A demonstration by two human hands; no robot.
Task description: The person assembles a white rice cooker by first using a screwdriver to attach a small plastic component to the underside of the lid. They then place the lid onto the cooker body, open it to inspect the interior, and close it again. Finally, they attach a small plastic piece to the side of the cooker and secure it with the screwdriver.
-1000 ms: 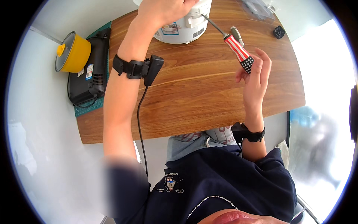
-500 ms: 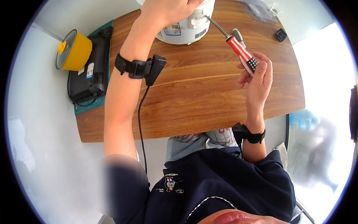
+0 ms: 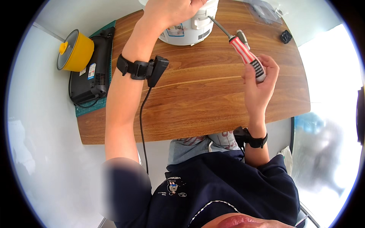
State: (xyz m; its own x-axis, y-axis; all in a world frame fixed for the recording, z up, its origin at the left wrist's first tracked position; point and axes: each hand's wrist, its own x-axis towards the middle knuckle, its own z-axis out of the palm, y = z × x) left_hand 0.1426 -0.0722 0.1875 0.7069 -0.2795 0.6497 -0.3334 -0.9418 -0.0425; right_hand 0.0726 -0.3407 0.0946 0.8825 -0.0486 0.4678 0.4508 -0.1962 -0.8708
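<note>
My left hand (image 3: pixel 173 11) rests on top of a white rice cooker (image 3: pixel 190 28) at the far edge of the wooden table (image 3: pixel 213 91), gripping it. My right hand (image 3: pixel 260 81) holds a screwdriver (image 3: pixel 245 55) with a red-and-white striped handle and a black end. Its metal shaft points up-left, and the tip reaches the cooker's right side near a white latch. Both wrists wear black bands; a black device with a cable hangs from the left one.
A yellow pot (image 3: pixel 76 51) sits on a black appliance (image 3: pixel 93 72) over a green mat at the table's left end. A small black part (image 3: pixel 286 37) and a clear plastic bag (image 3: pixel 266 9) lie at the far right. White floor surrounds the table.
My right hand has shifted the screwdriver slightly, bringing its tip closer against the cooker's side. My left hand stays on the cooker.
</note>
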